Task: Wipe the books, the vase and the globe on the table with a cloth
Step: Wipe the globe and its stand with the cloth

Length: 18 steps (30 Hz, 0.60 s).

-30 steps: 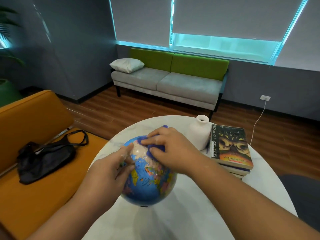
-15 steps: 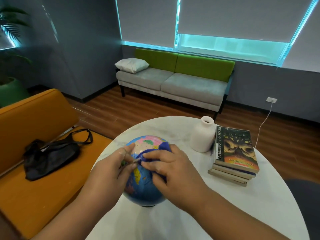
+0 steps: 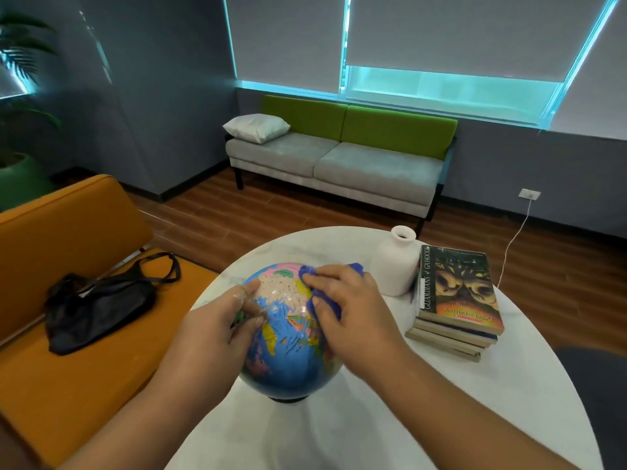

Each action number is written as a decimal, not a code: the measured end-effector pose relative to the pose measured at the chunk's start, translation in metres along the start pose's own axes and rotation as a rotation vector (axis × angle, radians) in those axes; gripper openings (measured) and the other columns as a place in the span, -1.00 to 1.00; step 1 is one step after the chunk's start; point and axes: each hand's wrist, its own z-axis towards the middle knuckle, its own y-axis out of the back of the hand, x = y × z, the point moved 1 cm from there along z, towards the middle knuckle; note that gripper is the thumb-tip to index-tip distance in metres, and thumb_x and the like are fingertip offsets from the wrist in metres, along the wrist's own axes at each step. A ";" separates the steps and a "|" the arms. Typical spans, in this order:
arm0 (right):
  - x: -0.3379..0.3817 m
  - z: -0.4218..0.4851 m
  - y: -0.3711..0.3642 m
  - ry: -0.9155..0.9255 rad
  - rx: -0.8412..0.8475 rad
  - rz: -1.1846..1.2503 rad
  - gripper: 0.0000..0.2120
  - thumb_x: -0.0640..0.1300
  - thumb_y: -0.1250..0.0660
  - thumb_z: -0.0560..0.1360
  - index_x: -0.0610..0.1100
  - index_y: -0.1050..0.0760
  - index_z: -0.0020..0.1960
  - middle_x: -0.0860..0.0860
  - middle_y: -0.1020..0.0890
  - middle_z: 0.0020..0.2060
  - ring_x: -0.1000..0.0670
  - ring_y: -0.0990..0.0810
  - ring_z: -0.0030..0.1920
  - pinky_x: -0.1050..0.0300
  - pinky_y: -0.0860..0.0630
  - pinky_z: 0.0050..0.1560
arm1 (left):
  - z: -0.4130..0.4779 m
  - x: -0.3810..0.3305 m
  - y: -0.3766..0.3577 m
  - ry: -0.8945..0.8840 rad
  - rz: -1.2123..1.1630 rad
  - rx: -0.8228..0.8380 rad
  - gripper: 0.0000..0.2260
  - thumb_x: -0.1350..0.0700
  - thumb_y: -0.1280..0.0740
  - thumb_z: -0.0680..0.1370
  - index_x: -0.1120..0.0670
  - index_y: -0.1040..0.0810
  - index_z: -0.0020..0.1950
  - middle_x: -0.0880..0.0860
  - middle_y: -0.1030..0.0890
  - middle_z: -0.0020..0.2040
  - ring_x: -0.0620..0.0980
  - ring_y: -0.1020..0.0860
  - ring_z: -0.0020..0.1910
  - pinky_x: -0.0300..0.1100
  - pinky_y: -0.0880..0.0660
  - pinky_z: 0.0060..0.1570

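Rm: grey walls, blinds mostly down over the window, wood floor. Grey sofa w/ green back (image 3: 339, 164) under the window, white pillow (image 3: 256, 127) at its L end. Orange bench (image 3: 68, 232) on the L w/ a black bag (image 3: 98, 307) lying on the seat. Potted plant (image 3: 20, 62) far L, partly cut off by the frame. Wall socket (image 3: 530, 194) on the R wall w/ a white cable hanging from it.

Surface: round white marble table (image 3: 509, 385), near edge of view.

Globe (image 3: 288, 351): upright on a dark base, on the near-L part of the table, between both hands.

Left hand (image 3: 210, 334): on the globe's L side, fingers bent, tips on the surface, holding it.

Right hand (image 3: 353, 320): on the globe's upper R, fingers and thumb curled over a blue cloth (image 3: 324, 295), pressing it to the globe. Cloth bunched, ends showing past the fingers.

Vase (image 3: 397, 266): white, upright, behind and R of the globe, apart from it.

Books (image 3: 458, 300): stack lying flat just R of the vase; can't tell if they touch. Top cover reads "Guardians of Ga'Hoole".
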 end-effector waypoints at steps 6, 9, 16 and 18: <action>0.010 -0.061 -0.045 0.622 0.076 -0.094 -0.77 -0.17 -0.22 0.61 0.01 -0.45 0.24 0.16 -0.52 0.23 -0.04 -0.58 0.14 0.06 -0.50 0.11 | 0.001 0.004 0.002 -0.049 0.025 -0.004 -0.79 0.21 -0.38 0.52 -0.05 -0.47 -0.24 -0.28 -0.49 0.26 -0.17 -0.49 0.21 -0.40 -0.48 -0.10; 0.001 -0.061 -0.046 0.681 -0.039 -0.169 -0.76 -0.16 -0.23 0.60 0.04 -0.43 0.25 0.15 -0.53 0.21 -0.03 -0.59 0.09 0.07 -0.52 0.06 | 0.003 0.007 0.002 -0.042 0.016 0.018 -0.79 0.20 -0.38 0.52 -0.06 -0.48 -0.24 -0.27 -0.49 0.29 -0.13 -0.50 0.24 -0.11 -0.58 0.02; -0.002 0.015 -0.005 -0.099 -0.030 0.210 -0.73 -0.08 -0.28 0.44 0.14 -0.64 0.06 0.27 -0.52 0.02 0.12 -0.48 0.08 0.36 -0.35 0.21 | 0.002 0.012 0.003 -0.039 -0.014 0.037 -0.72 0.15 -0.37 0.53 -0.27 -0.50 -0.16 -0.33 -0.49 0.28 -0.16 -0.51 0.23 -0.04 -0.59 0.06; -0.013 0.032 0.003 -0.326 0.095 0.347 -0.73 -0.16 -0.28 0.51 0.09 -0.64 0.09 0.20 -0.52 0.03 0.11 -0.49 0.11 0.17 -0.43 0.26 | 0.001 0.013 0.001 -0.036 -0.010 0.030 -0.70 0.15 -0.37 0.53 -0.31 -0.51 -0.13 -0.34 -0.54 0.19 -0.14 -0.52 0.22 -0.03 -0.59 0.07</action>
